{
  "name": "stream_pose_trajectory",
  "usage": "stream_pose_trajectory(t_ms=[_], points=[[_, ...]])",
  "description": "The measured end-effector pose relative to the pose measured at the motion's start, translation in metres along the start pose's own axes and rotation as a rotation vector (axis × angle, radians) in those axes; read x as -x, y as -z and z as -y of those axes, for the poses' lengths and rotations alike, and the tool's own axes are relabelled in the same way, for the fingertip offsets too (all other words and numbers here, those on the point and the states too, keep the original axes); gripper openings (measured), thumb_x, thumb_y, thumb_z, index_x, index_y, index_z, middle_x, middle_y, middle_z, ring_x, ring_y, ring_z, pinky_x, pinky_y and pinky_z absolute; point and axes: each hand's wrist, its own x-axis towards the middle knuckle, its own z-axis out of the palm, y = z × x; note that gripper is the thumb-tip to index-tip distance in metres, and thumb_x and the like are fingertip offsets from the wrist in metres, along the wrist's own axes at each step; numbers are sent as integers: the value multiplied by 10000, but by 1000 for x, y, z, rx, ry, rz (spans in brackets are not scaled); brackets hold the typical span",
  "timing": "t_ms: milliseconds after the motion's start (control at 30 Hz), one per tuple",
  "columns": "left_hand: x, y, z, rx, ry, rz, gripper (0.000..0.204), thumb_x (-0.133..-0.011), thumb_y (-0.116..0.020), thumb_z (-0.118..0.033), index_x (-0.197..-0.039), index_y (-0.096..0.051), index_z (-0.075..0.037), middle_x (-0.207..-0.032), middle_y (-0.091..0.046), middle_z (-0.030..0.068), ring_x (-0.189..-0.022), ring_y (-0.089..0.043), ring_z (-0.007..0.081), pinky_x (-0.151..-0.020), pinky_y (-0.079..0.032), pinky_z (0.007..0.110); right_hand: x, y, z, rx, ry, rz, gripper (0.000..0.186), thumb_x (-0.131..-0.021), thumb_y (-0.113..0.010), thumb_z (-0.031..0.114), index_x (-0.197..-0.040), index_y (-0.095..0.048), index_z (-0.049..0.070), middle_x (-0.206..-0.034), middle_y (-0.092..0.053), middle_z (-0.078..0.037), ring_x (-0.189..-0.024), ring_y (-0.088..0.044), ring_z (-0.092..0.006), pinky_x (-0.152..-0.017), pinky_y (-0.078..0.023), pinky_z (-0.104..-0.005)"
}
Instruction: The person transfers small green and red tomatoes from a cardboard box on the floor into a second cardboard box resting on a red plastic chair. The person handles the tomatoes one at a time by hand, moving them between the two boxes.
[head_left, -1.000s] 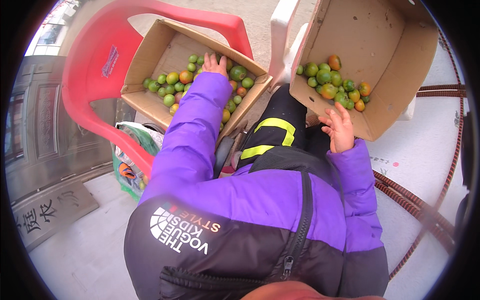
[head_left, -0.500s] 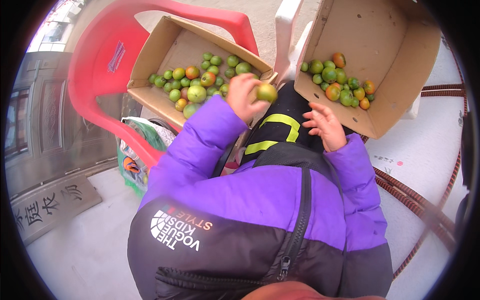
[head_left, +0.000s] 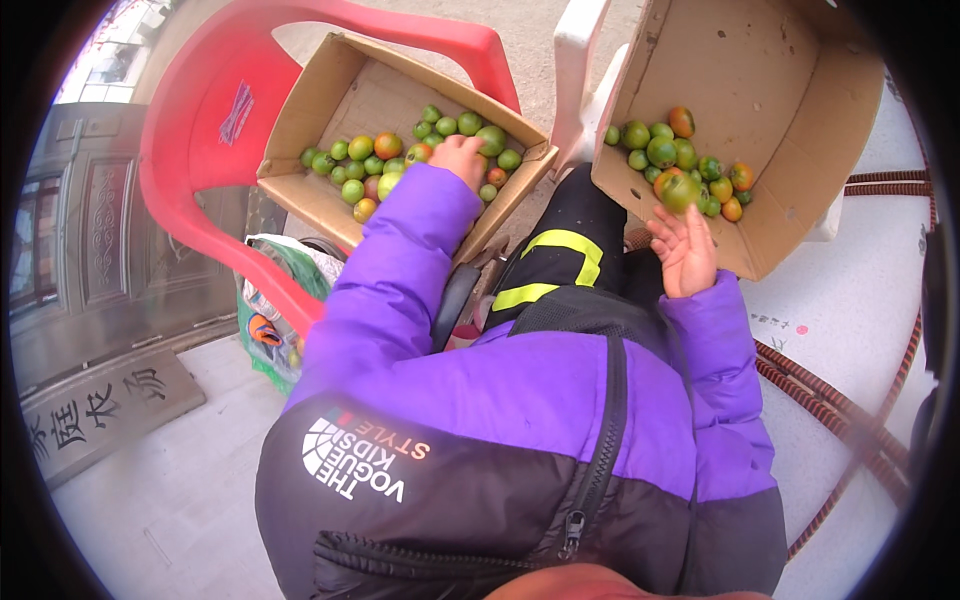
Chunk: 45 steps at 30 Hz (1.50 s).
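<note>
My left hand (head_left: 460,160) reaches down among the green and reddish tomatoes (head_left: 388,146) in the left cardboard box (head_left: 305,105). Its fingertips are hidden, so I cannot see whether they grip a tomato. At the near edge of the right cardboard box (head_left: 725,75), my right hand (head_left: 686,250) is palm up with its fingers spread. A yellowish-green tomato (head_left: 680,193) is just beyond those fingertips; I cannot tell whether they touch it. Behind it, more green and orange tomatoes (head_left: 662,152) are gathered in the box's near left part.
The left box rests on a red plastic chair (head_left: 165,150). A white chair (head_left: 575,90) stands by the right box. My black trouser leg (head_left: 560,235) lies between the boxes. Below the red armrest is a green plastic bag (head_left: 262,345). Ribbed tubes (head_left: 830,410) cross at the right.
My left hand has moved left into the left box, no longer holding the tomato. A similar tomato now appears by my right hand, which has shifted right and turned palm up.
</note>
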Motion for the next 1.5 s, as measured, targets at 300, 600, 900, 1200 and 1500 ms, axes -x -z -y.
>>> stream_pose_trajectory(t_ms=[300,600,900,1200,1500], points=[[-27,5,20,-476,-67,361,528,-747,-682,-119,-1244,-506,-131,-1158,-568,150,-1081,-580,334,-901,-494,437,1,6,-9,194,-86,-23,469,-986,-515,342,-1350,-406,66,-1025,-621,-116,-812,-610,-161,-650,-475,-260],[12,-7,19,673,192,-43,415,-840,-708,-132,-1204,-518,-69,-1036,-620,111,-937,-618,203,-807,-510,342,4,0,-10,291,-145,18,449,-988,-509,316,-1347,-421,61,-1012,-623,-94,-816,-601,-142,-694,-471,-278],[71,20,-104,787,-204,364,334,-876,-657,-146,-1188,-581,-53,-924,-650,65,-863,-620,146,-772,-507,295,19,-33,-12,495,-254,460,459,-960,-548,294,-1332,-438,49,-1083,-596,-78,-880,-621,-153,-733,-490,-280],[47,24,-62,429,-128,-4,296,-842,-681,-151,-1116,-643,-47,-1031,-661,130,-964,-631,268,-873,-490,362,9,-17,-11,265,-58,89,523,-973,-545,284,-1389,-337,45,-1116,-602,-134,-843,-630,-169,-688,-484,-264],[32,29,58,-424,200,72,600,-784,-713,-275,-1322,-473,-164,-1157,-601,154,-1138,-542,337,-1068,-299,526,3,-2,-14,285,-108,-20,586,-974,-526,287,-1437,-268,38,-1164,-574,-148,-924,-616,-212,-713,-466,-295]])
